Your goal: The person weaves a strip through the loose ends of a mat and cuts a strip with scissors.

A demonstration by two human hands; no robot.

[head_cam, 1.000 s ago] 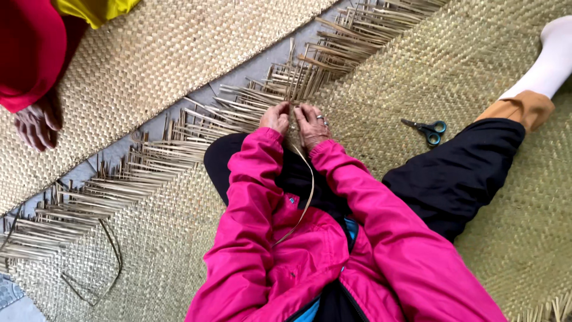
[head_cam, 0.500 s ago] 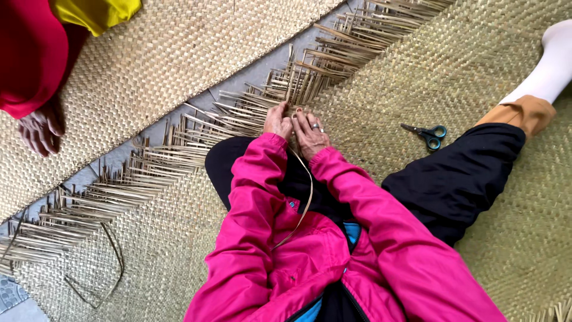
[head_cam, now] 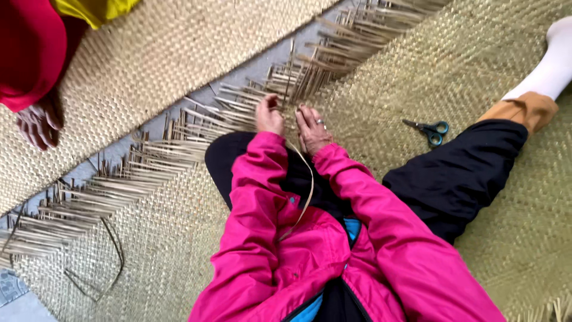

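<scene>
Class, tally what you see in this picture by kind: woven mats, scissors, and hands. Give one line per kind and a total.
Woven mats: 2, the mat under the person and the second mat
Scissors: 1, blue-handled scissors
Hands: 3, left hand, right hand, a co-worker's hand
Total: 6

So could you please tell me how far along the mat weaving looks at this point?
Done: the mat under the person is closely woven over most of its visible area. In hand: the left hand and right hand work loose strips at its fringed edge, one long strip trailing over the pink jacket. Left: unwoven strip ends run along that edge. Scissors lie untouched nearby.
</scene>
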